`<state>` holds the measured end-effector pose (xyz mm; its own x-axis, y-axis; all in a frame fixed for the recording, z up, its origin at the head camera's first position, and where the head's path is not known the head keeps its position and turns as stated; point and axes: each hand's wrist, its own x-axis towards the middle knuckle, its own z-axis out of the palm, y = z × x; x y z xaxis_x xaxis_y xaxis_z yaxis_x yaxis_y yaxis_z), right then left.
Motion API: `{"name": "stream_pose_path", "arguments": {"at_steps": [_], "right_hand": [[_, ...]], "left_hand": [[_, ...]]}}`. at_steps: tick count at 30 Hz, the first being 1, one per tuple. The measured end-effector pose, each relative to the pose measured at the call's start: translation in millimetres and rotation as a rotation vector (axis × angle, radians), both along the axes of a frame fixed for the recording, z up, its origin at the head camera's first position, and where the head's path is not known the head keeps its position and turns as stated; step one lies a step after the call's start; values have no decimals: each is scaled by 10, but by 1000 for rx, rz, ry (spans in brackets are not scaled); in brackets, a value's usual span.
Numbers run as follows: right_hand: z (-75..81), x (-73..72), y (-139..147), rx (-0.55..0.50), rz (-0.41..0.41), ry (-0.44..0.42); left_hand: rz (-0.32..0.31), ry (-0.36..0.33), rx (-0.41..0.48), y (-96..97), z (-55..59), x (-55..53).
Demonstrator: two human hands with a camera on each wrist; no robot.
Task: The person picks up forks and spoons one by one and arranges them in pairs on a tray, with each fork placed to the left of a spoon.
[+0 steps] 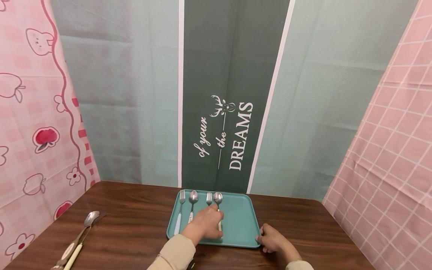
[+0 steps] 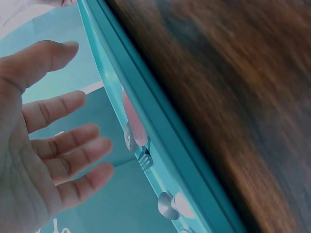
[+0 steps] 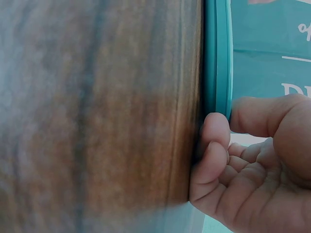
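Observation:
A teal tray point(image 1: 237, 221) lies on the table, with two forks and two spoons on it. At its left are a light-blue-handled fork point(image 1: 180, 213) and a spoon point(image 1: 193, 197) with a patterned white handle. Nearer the middle are another fork point(image 1: 209, 197) and another spoon point(image 1: 218, 197), both partly hidden by my left hand point(image 1: 206, 222). That hand hovers over the tray, its fingers spread and holding nothing in the left wrist view. My right hand point(image 1: 274, 239) pinches the tray's near right corner, thumb over the rim point(image 3: 223, 58) and fingers against its underside.
On the table's left side lie a spoon point(image 1: 91, 217) and a yellow-handled utensil point(image 1: 73, 256), close together. A green and grey cloth point(image 1: 233, 56) hangs behind the table point(image 1: 135, 217). Pink cloths hang at the left point(image 1: 27, 112) and right point(image 1: 398, 150).

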<state>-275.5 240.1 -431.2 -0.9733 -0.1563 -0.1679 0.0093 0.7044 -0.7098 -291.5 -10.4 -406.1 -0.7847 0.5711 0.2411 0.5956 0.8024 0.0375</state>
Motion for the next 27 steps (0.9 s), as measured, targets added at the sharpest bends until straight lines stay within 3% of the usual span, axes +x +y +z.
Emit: {"name": "stream_pose_path", "arguments": {"at_steps": [7,18,27], "right_hand": [[-3,-3,0,-2,0,3],[-16,-10,9,-5,-7,-10],[-10,-2,8,6,-4,2]], "left_hand": [[6,14,-24,-164,-23,10],[-25,102,-42,-548,-1,101],[-34,83,-31,-825,-21,188]]}}
